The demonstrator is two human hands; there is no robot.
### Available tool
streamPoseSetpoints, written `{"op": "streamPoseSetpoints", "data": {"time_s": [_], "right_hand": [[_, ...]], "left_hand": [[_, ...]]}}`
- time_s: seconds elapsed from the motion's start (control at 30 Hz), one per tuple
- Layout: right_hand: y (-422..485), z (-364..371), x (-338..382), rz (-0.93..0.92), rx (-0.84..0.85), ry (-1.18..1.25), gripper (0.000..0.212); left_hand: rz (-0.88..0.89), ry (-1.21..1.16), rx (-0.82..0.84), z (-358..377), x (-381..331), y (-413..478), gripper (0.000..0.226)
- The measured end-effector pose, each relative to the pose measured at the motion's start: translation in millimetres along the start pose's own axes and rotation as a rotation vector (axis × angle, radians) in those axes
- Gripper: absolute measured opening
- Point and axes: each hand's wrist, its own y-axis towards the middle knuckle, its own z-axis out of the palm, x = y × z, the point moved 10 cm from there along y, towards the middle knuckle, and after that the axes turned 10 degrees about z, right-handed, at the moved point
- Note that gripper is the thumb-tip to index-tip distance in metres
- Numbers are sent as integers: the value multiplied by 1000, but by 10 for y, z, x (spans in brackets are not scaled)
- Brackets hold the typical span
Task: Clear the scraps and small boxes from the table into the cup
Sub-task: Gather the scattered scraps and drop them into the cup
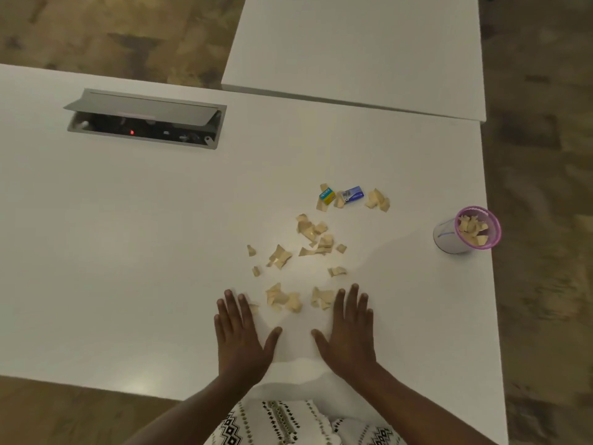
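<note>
Several tan paper scraps (313, 239) lie scattered over the white table (128, 252). Beyond them sit two small boxes: a teal and yellow box (327, 194) and a blue box (352, 194). A clear cup with a pink rim (465, 231) stands near the right edge, with scraps inside it. My left hand (240, 335) and my right hand (348, 332) lie flat on the table, fingers straight and spread, holding nothing. Their fingertips reach the nearest scraps (284, 300).
An open cable hatch with sockets (144, 118) is set into the table at the far left. A second white table (369, 49) adjoins at the back. The table's right edge runs just past the cup, with wooden floor (545, 187) beyond.
</note>
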Motion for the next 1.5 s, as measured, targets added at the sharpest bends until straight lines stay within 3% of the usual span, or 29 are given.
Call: {"op": "streamPoseSetpoints", "data": {"time_s": [0.17, 0.4, 0.6, 0.67, 0.77, 0.93, 1.07, 1.17, 1.3, 1.5], "right_hand": [[92, 42, 254, -57, -76, -58, 101], [703, -606, 602, -208, -179, -117, 107], [1167, -766, 810, -367, 28, -196, 116], [1174, -687, 864, -427, 59, -295, 100], [1070, -661, 841, -438, -10, -248, 64], [844, -710, 792, -461, -164, -228, 35], [791, -789, 707, -457, -220, -193, 23], [814, -906, 561, -400, -241, -31, 22], [851, -1162, 313, -268, -254, 369, 19], [870, -1264, -192, -25, -139, 808, 16]], "left_hand": [[110, 54, 8, -40, -317, 318, 106], [245, 138, -21, -389, -613, 903, 103], [468, 189, 132, -406, -791, 1112, 96], [483, 184, 160, -398, -808, 1111, 83], [506, 154, 124, -478, -875, 1043, 63], [597, 170, 17, -667, -1057, 921, 54], [564, 110, 29, -675, -1096, 954, 31], [513, 120, 23, -668, -1063, 986, 24], [438, 36, -31, -774, -1055, 1051, 19], [310, -236, -161, -1038, -1189, 1156, 24]]}}
